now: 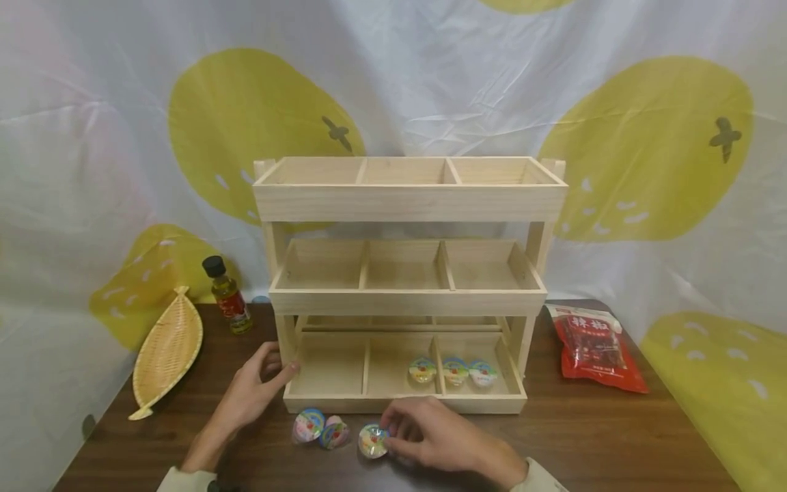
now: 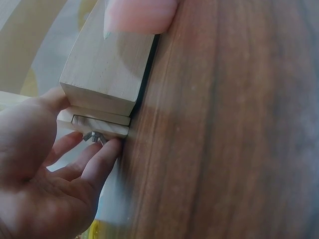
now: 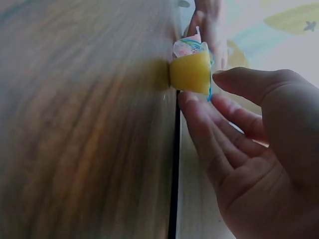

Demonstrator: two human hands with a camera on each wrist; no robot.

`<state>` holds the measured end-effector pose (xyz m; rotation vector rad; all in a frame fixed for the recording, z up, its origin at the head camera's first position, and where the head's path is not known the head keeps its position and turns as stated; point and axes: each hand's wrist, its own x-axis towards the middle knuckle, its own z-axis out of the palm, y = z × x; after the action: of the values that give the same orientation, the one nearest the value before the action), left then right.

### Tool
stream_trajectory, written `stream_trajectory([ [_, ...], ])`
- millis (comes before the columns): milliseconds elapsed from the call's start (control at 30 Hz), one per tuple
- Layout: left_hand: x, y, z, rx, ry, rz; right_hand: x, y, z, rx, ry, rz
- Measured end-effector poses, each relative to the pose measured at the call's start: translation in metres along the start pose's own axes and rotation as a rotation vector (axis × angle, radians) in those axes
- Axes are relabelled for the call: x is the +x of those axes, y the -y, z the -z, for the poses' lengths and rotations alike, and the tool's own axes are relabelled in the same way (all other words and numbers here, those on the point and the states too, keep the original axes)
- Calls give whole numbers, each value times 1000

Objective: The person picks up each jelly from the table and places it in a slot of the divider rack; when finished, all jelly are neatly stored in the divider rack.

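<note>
My right hand is at a small yellow jelly cup on the table, just in front of the rack. Its thumb is at the lid's rim and a fingertip at the cup's side. Left of that cup lie two pink jelly cups, one lid-up and one tipped. My left hand holds the lower left side of the three-tier wooden rack, its fingers around a wing nut. In the bottom tier, one jelly cup sits in the middle compartment and two in the right one.
On the left stand a woven boat-shaped basket and a small bottle with a black cap. A red snack bag lies right of the rack. A patterned cloth hangs behind the dark wooden table.
</note>
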<state>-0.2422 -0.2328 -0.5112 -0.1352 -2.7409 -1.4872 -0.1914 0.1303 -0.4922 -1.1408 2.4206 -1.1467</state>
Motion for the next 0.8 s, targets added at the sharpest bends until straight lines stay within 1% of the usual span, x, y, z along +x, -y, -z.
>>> stream_trajectory([
  [167, 0, 0, 0, 3, 0, -4, 0, 8, -2, -22, -31, -23],
  [233, 0, 0, 0, 9, 1, -9, 1, 11, -6, -55, -50, -35],
  [400, -1, -2, 1, 10, 3, -7, 4, 18, -14, -206, -99, -68],
  [533, -2, -3, 2, 3, 2, -5, 6, 19, -18, -277, -97, -62],
  [667, -2, -3, 2, 1, 4, -12, 6, 16, -18, -286, -80, -11],
  [800, -1, -3, 1, 1, 3, -4, 4, 15, -14, -257, -11, 32],
])
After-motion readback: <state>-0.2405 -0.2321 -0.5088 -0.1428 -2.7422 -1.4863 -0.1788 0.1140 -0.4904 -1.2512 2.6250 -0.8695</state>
